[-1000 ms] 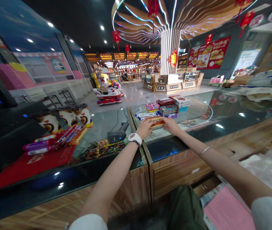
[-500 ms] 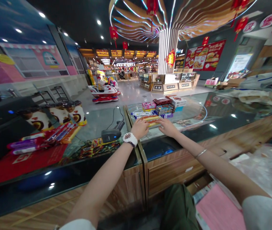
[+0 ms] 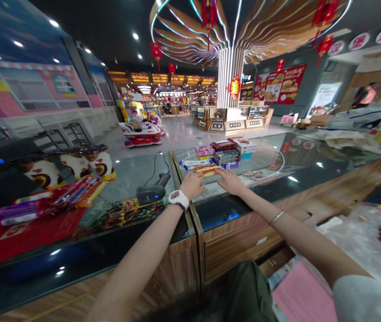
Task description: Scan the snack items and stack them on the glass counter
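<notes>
A yellow-and-orange snack packet [image 3: 207, 170] lies flat on the glass counter, in front of a small group of sweets. My left hand [image 3: 192, 184], with a white watch on its wrist, rests at the packet's left end, fingers stretched out. At its right end is my right hand [image 3: 230, 181], fingers spread and the tips close to the wrapper; whether they touch it I cannot tell. Behind the packet are a blue-and-white wrapped bar [image 3: 195, 163], a purple bar [image 3: 230, 165], a pink box [image 3: 205, 152], a blue patterned box [image 3: 226, 156] and a brown packet [image 3: 223, 145].
Left of the hands a black barcode scanner [image 3: 152, 192] stands on the counter with its cable. Further left are wrapped bars [image 3: 79, 192], several upright snack bags [image 3: 99, 163] and a red mat [image 3: 43, 232]. An open drawer with a pink item [image 3: 306, 293] sits below right.
Both hands have drawn slightly back toward me, uncovering more of the yellow-and-orange packet. Their fingers are straighter and further apart. The view has shifted a little.
</notes>
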Motion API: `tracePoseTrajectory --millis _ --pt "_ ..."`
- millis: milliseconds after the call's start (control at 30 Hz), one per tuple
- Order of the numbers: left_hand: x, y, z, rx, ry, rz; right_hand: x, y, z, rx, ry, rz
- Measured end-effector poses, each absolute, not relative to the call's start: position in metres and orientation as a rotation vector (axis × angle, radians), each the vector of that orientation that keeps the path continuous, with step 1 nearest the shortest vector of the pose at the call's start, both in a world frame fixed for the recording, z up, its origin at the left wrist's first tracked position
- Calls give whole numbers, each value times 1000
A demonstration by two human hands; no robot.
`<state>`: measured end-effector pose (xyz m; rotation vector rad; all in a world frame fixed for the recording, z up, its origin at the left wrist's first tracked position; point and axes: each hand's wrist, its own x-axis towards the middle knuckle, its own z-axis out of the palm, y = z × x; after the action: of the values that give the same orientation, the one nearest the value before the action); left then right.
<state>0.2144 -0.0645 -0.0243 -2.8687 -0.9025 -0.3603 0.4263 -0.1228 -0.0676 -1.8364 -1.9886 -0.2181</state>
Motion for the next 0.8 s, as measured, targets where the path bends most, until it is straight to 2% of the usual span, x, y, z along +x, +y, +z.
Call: tracePoseTrajectory --millis 800 --pt "208 -76 -20 -2843 -928 -358 419 -131 -61 -1856 -1993 -261"
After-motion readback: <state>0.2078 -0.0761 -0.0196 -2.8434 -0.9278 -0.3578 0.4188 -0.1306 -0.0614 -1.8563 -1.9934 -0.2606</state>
